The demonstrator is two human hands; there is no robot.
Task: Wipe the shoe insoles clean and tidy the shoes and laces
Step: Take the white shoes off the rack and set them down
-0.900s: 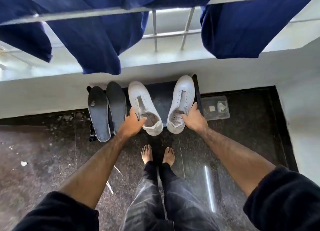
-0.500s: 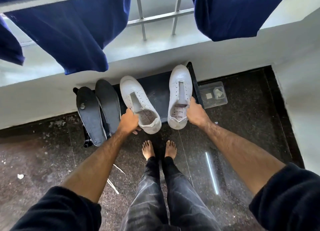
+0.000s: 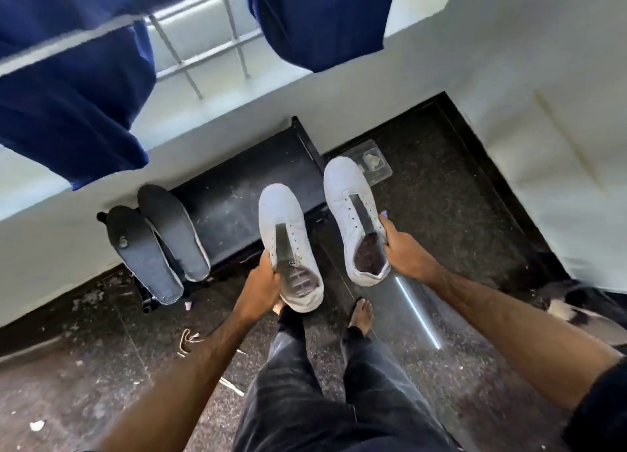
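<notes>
I hold two white laceless shoes in the air above the floor. My left hand [image 3: 263, 283] grips the left shoe [image 3: 288, 227] at the side of its opening. My right hand [image 3: 405, 251] grips the right shoe [image 3: 349, 194] by its collar, thumb inside. Two dark insoles [image 3: 146, 258] [image 3: 173, 231] lean on the left end of a low black rack [image 3: 237, 197] by the wall. White laces [image 3: 188, 339] lie on the dark floor near my left forearm.
Blue cloths [image 3: 68, 105] hang from a railing overhead. A clear plastic box [image 3: 373, 161] sits on the floor behind the right shoe. A black and white object [image 3: 583, 305] lies at the right edge. My bare feet stand just below the shoes.
Both hands have lifted the shoes off the black rack and carried them right and towards me. The view has swung to the right.
</notes>
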